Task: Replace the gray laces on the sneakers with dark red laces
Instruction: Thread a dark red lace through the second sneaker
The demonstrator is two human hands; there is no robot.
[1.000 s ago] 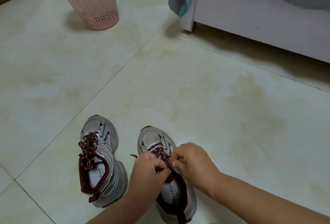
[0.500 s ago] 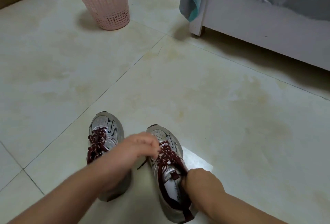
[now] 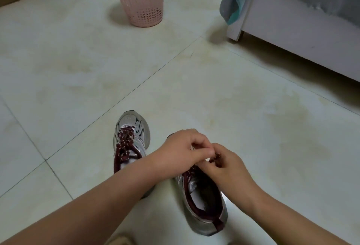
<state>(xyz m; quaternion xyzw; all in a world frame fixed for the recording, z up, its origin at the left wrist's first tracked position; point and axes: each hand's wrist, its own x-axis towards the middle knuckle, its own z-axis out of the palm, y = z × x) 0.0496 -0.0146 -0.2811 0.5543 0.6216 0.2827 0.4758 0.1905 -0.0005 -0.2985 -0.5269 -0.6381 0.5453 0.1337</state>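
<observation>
Your left hand (image 3: 181, 148) has come back from the left sneaker (image 3: 130, 141) to join your right hand (image 3: 224, 163), both pinching the dark red lace (image 3: 215, 157) over the right sneaker (image 3: 204, 205), so tying looks under way.

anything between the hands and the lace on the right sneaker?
Nothing visible. Both hands are already over the right sneaker: the right hand pinches the dark red lace and the left hand meets it there with curled fingers. The left sneaker sits off to the side, partly under the left forearm.
</observation>
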